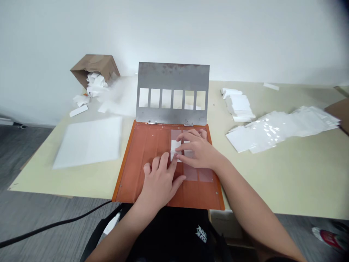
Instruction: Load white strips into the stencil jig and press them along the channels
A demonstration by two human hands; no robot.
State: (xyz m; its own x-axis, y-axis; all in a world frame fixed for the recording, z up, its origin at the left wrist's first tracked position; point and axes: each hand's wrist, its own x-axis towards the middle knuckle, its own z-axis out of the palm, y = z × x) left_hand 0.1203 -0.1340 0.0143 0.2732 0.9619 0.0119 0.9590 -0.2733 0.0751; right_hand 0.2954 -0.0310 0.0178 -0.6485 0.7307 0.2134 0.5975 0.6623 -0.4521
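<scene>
Head view: from where I'm standing, left hand (158, 180)'s got fingers spread, right hand (200, 150)'s fingertips are on a small white rectangular card (176, 145) atop the flat orange board (141, 149), can't tell if pinching. Six-windowed grey metal plate (173, 78) stands behind that board.

The orange-brown rectangular board (141, 160) lies flat. A grey metal plate (173, 78) with six rectangular openings stands raised, hinged along the board's far edge. A small white rectangular card (174, 145) lies right of the board's centre. A second white card (188, 153), partly hidden, lies just to its right. Pale translucent rectangular pieces (191, 175) lie flat on the board's right half.
</scene>
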